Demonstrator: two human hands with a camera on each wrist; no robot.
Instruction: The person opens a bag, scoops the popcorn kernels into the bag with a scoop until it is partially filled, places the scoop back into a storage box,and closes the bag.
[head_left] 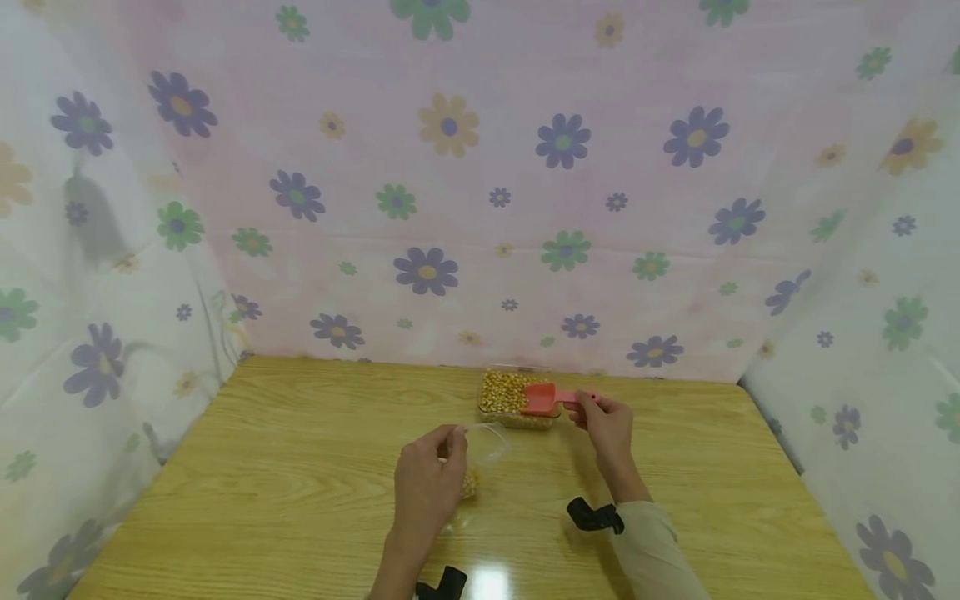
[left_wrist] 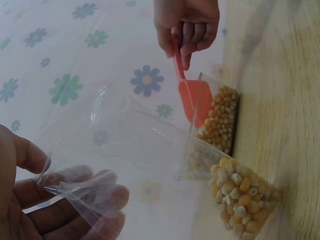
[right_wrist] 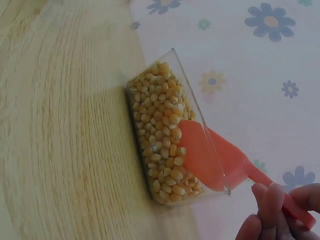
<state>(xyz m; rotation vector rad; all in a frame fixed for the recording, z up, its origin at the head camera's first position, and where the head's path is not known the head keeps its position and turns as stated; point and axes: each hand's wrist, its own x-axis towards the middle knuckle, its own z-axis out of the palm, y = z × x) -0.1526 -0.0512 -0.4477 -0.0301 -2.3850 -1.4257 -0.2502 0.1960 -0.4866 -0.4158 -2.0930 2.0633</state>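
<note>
My right hand [head_left: 611, 429] grips the handle of a red plastic scoop [right_wrist: 205, 155]. The scoop's bowl dips into the corn kernels [right_wrist: 160, 125] that fill a clear rectangular container [head_left: 517, 421]. My left hand [head_left: 431, 475] pinches the rim of a clear plastic bag [left_wrist: 150, 135] between thumb and fingers, and its mouth spreads open. Corn kernels [left_wrist: 242, 200] lie in the bottom of the bag, which is low at the wooden table in front of the container. In the head view, the left hand partly hides the bag.
The wooden table [head_left: 300, 458] ends at a flower-patterned cloth [head_left: 480, 192] behind the container. Similar cloth rises on the left and right sides. Black wrist mounts [head_left: 592, 515] sit on both forearms.
</note>
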